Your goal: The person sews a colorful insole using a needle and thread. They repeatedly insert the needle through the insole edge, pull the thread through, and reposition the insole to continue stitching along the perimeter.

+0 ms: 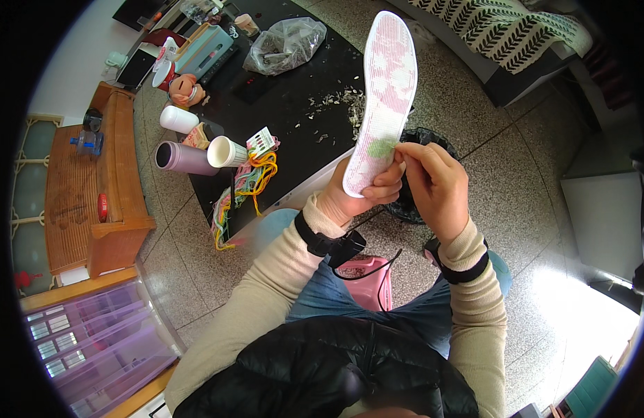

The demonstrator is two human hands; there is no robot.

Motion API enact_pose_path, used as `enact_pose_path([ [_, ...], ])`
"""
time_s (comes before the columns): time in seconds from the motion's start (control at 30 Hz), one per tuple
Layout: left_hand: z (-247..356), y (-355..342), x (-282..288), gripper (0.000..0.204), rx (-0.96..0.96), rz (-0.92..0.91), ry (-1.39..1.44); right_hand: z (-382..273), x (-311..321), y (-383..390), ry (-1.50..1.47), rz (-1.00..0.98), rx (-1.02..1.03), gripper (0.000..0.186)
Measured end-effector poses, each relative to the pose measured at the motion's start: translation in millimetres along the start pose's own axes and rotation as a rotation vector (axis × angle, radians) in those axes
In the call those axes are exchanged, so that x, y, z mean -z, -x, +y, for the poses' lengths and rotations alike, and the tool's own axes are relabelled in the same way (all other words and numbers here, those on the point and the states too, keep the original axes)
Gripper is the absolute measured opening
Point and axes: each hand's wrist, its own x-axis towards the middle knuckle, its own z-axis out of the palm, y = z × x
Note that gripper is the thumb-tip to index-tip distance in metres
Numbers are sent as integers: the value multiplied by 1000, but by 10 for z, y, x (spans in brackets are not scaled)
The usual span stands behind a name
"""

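Observation:
A white shoe insole point(386, 76) with a pink and green cross-stitch pattern stands nearly upright in front of me. Wrapped round its heel end is my left hand point(360, 188), fingers folded over the right edge. My right hand point(437, 182) is pinched closed at that same edge, beside the green patch; whatever sits between its fingertips is too small to make out. Skeins of coloured embroidery thread point(256, 177) lie on the near left part of the black table point(266, 111), with a white pattern card point(262, 142) on them.
Near the threads are a paper cup point(226, 152), a purple tumbler point(186, 159) and a white bottle point(178, 119). Farther back sit a dog figurine point(186, 90) and a clear plastic bag point(287, 46). Shell scraps point(346, 104) litter the table. A lined bin point(409, 202) stands below my hands.

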Motion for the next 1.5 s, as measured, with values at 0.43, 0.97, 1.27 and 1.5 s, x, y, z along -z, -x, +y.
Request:
enact_pose_path([
  [0.43,-39,-82,-86,17,-211,388,-446,214,6,53,-210,-73,-178,18],
  [0.97,-150,-102,-60,16,-512,443,-1076,258,76,-7,180,126,55,16],
  [1.27,-182,-129,-54,27,-434,342,-930,228,-1,52,-425,70,-21,10],
  [1.5,-22,-119,12,21,-590,522,-1033,229,362,-86,-1048,320,-228,8],
])
